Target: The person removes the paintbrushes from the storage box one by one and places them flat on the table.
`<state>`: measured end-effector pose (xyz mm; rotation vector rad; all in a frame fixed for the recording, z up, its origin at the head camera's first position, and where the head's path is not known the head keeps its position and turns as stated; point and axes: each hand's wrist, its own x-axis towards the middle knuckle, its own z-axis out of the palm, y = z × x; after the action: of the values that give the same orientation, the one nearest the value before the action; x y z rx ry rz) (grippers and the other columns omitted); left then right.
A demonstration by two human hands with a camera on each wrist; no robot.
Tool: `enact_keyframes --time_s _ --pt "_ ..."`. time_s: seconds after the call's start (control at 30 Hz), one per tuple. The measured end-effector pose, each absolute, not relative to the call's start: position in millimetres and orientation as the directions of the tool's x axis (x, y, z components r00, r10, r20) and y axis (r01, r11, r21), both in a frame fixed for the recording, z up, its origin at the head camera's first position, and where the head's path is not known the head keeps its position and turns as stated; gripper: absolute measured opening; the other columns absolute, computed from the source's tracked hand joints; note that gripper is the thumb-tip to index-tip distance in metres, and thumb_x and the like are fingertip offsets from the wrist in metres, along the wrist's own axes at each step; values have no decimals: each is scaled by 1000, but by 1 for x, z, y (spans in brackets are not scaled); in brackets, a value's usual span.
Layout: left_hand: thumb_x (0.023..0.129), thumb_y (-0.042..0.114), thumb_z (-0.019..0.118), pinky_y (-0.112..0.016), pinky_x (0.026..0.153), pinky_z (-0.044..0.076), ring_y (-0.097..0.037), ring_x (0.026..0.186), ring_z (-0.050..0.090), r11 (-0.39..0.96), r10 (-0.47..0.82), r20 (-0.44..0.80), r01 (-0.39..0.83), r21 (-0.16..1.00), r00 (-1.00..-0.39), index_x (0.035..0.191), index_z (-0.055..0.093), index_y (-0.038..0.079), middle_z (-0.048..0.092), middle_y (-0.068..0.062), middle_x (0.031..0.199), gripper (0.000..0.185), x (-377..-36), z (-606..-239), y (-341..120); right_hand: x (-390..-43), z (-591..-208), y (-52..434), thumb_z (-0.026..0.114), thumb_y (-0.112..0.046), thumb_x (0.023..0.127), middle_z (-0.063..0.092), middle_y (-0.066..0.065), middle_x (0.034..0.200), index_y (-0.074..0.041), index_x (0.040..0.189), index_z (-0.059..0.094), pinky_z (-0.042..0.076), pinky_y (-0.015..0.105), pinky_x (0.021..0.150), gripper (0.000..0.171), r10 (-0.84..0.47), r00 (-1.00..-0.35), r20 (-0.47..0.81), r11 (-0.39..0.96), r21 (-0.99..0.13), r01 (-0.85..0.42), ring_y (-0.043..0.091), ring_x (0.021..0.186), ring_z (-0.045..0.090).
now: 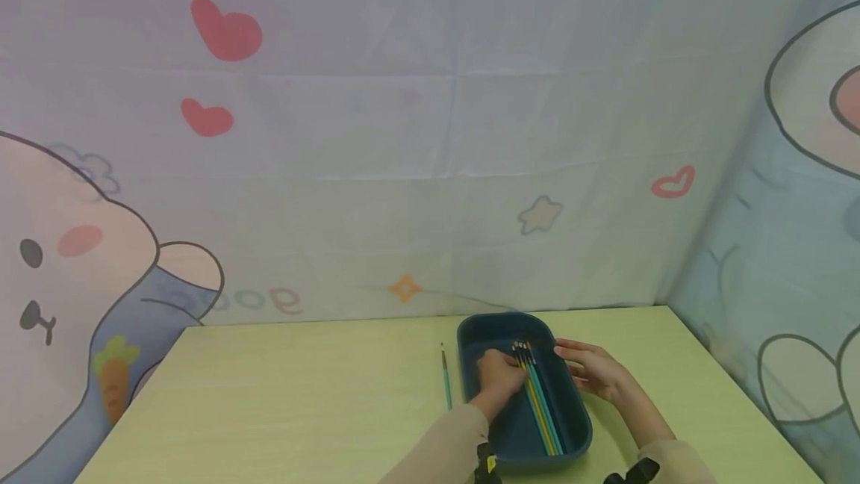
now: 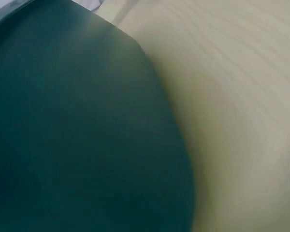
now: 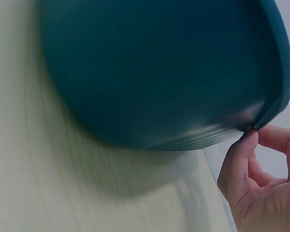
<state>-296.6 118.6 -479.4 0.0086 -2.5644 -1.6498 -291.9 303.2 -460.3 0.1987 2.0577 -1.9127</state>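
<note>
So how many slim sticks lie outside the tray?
1 in view: the green stick on the table, left of the tray. The left sleeve could hide others.

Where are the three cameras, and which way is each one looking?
Head: on the person's head, looking forward and down at the tray, thin sticks and table; both sleeves, left hand and right hand show.
Left wrist: on that wrist, looking closely at the tray and table; no hand shows.
Right wrist: on that wrist, looking at the tray's outside; right hand shows, fingers at the rim.
Shared: head and right wrist both show the right hand touching the tray.
</note>
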Motion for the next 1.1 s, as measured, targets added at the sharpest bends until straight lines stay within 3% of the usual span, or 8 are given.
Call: enact_keyframes --time_s 0.23,0.33,0.4,0.43,0.5,0.6,0.93,1.1 --pt "62 -4 78 -27 62 56 -20 75 64 485 -42 106 72 871 -993 77 74 -4 72 -10 74 15 -295 -479 119 -292 -461 303 57 -28 96 65 -9 94 1 145 35 49 12 56 61 -111 -939 -324 87 -945 316 1 73 62" --pt "61 -5 77 -28 60 56 -19 72 63 494 -37 123 89 865 -992 78 73 -5 72 -11 75 17 -295 -481 120 -293 -462 304 58 -28 95 64 -10 96 0 145 36 50 13 58 61 -108 -940 -324 83 -945 316 1 74 62" --pt "60 -5 76 -25 52 50 -14 64 56 492 -29 130 100 865 -991 70 71 -3 67 -4 66 12 -295 -482 120 -293 -463 304 59 -28 95 62 -10 98 0 144 37 51 13 60 61 -105 -941 -323 78 -946 316 1 75 61" --pt "60 -5 75 -22 47 44 -12 58 50 496 -22 138 109 862 -990 63 68 1 61 1 59 10 -295 -483 121 -293 -463 304 59 -28 95 62 -9 99 0 144 38 51 14 60 61 -104 -941 -322 77 -946 315 2 76 61" --pt "59 -6 73 -20 40 29 -9 49 35 499 -9 151 127 857 -988 50 55 9 44 8 49 25 -295 -484 121 -293 -463 304 59 -28 95 60 -9 102 0 144 38 51 14 60 61 -104 -942 -320 81 -946 313 2 76 61" --pt "59 -8 70 -21 39 13 -8 44 19 508 13 179 160 846 -984 46 34 17 23 11 46 46 -294 -483 121 -292 -463 303 59 -29 94 60 -8 103 0 144 37 51 13 59 62 -103 -942 -319 81 -947 312 2 76 61" --pt "61 -6 70 -20 37 12 -7 42 18 519 32 166 158 840 -986 49 29 19 21 11 46 50 -291 -480 121 -290 -462 303 59 -30 94 62 -7 99 1 146 34 48 12 57 65 -109 -940 -322 83 -946 314 1 73 61" --pt "61 -4 72 -22 38 17 -10 45 23 529 12 172 152 835 -985 52 29 18 22 9 48 50 -289 -479 120 -290 -462 306 64 -35 91 62 -10 99 -4 142 42 49 12 59 64 -160 -939 -303 63 -953 297 1 75 62"
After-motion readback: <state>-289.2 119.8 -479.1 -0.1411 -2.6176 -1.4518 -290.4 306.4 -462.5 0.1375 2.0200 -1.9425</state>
